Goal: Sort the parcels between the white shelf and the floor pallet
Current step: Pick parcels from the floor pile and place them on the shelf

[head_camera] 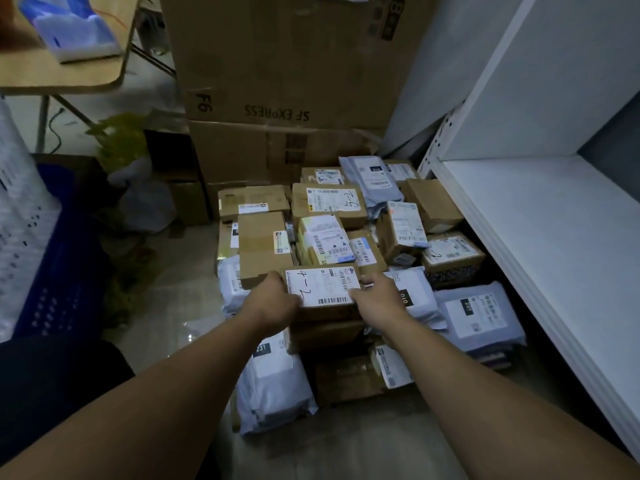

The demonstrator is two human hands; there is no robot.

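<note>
Both left hand (273, 301) and right hand (379, 299) fingers tight around flat, rectangular cardboard parcel (322, 284).

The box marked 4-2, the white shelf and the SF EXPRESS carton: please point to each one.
Box marked 4-2 (322, 285), head view, white label.
White shelf (540, 220), head view, bare lower board.
SF EXPRESS carton (287, 57), head view, brown front face.

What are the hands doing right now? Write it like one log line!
left hand: grips 4-2 box, left edge | right hand: grips right edge | box: atop parcel pile | white shelf: on the right
</note>
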